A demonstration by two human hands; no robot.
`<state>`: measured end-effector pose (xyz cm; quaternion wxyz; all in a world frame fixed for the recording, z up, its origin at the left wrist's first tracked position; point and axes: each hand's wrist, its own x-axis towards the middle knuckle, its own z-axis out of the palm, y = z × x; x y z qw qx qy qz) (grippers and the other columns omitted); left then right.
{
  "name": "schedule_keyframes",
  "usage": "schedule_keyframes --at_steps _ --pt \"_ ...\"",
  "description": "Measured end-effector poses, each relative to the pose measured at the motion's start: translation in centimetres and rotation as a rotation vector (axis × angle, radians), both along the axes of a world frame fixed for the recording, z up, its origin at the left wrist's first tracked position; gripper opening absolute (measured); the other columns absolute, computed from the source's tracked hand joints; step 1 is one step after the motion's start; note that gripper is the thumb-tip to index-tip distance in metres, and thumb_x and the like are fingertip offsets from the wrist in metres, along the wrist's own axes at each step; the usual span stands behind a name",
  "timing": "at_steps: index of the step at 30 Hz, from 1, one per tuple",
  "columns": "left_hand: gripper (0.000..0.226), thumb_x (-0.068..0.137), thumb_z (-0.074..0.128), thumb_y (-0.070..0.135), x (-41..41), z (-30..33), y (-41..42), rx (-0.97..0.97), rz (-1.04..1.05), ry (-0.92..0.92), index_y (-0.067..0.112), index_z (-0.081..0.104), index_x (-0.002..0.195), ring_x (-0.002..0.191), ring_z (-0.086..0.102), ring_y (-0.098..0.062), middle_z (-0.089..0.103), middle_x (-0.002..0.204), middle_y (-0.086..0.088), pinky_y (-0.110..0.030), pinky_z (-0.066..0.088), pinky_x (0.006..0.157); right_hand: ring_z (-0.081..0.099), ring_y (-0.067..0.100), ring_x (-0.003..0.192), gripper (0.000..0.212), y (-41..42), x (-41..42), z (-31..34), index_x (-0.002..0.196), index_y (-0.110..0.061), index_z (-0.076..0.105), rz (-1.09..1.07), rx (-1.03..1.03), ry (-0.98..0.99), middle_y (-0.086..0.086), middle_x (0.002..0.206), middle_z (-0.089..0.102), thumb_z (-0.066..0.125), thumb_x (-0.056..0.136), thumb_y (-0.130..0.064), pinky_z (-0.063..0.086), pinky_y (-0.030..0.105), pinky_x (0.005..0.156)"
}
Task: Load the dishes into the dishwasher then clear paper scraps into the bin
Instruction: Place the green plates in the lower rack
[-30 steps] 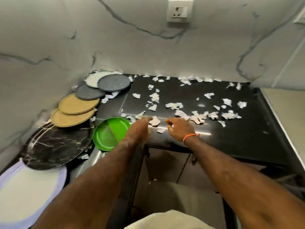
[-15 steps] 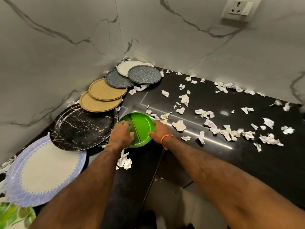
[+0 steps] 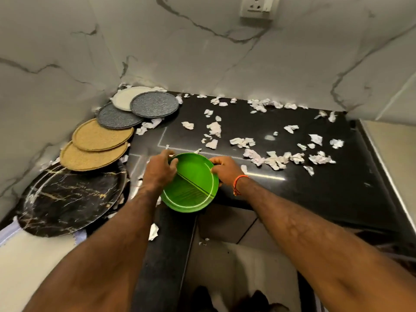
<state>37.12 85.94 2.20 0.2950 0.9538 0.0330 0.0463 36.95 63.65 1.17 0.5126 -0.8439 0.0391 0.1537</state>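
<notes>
Across the dark counter point(image 3: 315, 199), set into a corner of marble wall point(image 3: 56, 52), paper scraps point(image 3: 276, 161) lie scattered, thickest toward the right and along the back edge. Down the left side runs an overlapping row of plates: a black marbled platter point(image 3: 67, 199) nearest, two tan plates point(image 3: 99, 145) behind it, then two grey plates point(image 3: 137, 111) and a white plate point(image 3: 126, 99) in the corner. At the counter's front edge a green plate point(image 3: 191, 188) is held tilted, its near rim jutting past the edge. The left hand point(image 3: 159, 171) grips its left rim with curled fingers; the right hand point(image 3: 225, 168) pinches the right rim, thumb on top. No dishwasher or bin is in sight. The likely trouble is a slip: the rim looks smooth and the grip is only at the edges, so the plate could drop to the floor. Sleeveless forearms sweeping past could also knock scraps off the counter, and a careless elbow could nudge the platter.
</notes>
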Motion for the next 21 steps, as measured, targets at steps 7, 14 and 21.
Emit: schedule_keyframes --at_steps 7,14,21 --pt "0.024 0.1 0.059 0.021 0.8 1.7 -14.6 -0.05 -0.405 0.039 0.01 0.07 0.118 0.104 0.067 -0.034 0.074 0.111 -0.015 -0.034 0.047 0.085 0.059 0.014 0.053 0.026 -14.2 -6.0 3.1 0.089 -0.013 0.077 -0.351 0.048 -0.104 0.003 0.066 0.067 0.058 0.075 -0.003 0.048 0.025 0.047" --pt "0.023 0.101 0.06 0.02 -3.6 3.8 -32.0 -0.141 -0.708 0.048 0.011 0.07 0.12 0.1 0.068 -0.027 0.074 0.108 -0.009 -0.039 0.054 0.089 0.054 0.004 0.055 0.008 -29.1 -16.3 3.6 0.077 -0.017 0.075 -0.749 -0.053 -0.204 -0.007 0.062 0.066 0.068 0.078 -0.013 0.045 0.02 0.056" --pt "0.021 0.099 0.061 0.022 -13.5 2.5 -50.0 -0.124 -0.98 0.098 0.017 0.072 0.117 0.097 0.069 -0.022 0.074 0.1 -0.002 -0.032 0.053 0.085 0.053 0.012 0.057 0.014 -43.6 -31.3 0.9 0.074 -0.011 0.071 -1.038 -0.119 -0.182 -0.008 0.056 0.06 0.068 0.072 -0.025 0.055 0.04 0.064"
